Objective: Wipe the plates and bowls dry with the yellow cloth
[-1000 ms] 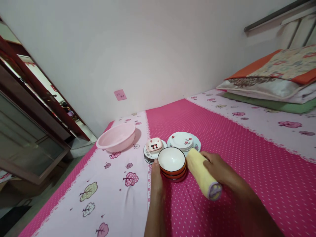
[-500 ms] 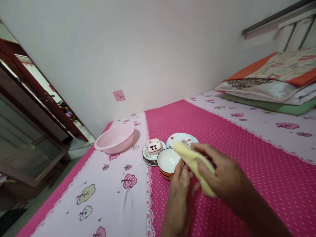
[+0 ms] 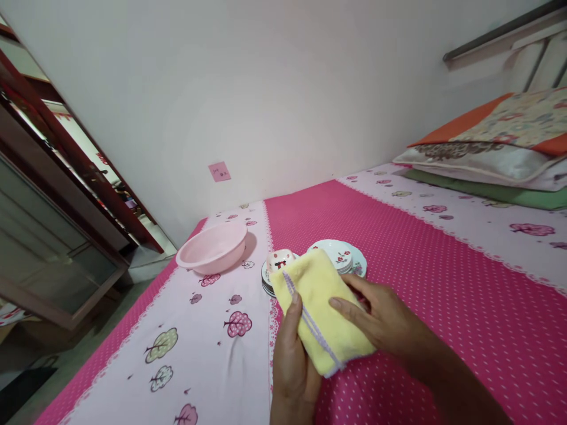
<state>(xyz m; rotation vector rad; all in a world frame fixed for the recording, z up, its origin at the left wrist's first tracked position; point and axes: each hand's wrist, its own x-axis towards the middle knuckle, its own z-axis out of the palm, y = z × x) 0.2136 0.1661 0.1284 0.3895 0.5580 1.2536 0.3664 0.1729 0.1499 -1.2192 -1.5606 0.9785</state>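
A folded yellow cloth [image 3: 325, 307] with a purple stitched edge is held between my two hands above the bed. My left hand [image 3: 295, 360] grips its lower left side, thumb on top and fingers underneath. My right hand [image 3: 383, 316] holds the right side, thumb pressed on the upper face. Just beyond the cloth stand a stack of plates [image 3: 267, 282] with a small pinkish dish [image 3: 280, 258] on top, and several white flower-patterned plates [image 3: 336, 252] to its right. The cloth hides the bowls seen earlier.
A pink plastic basin [image 3: 212, 251] sits on the patterned bedsheet [image 3: 212, 348] at the left, near the wall. Cushions [image 3: 491, 139] are piled at the far right. A pink paper note [image 3: 219, 172] is stuck on the wall. The bed's left edge drops to the floor.
The cloth has turned from nearly edge-on to lying flat, facing me. My left hand has moved left and now grips its lower left side. The orange bowls have become covered.
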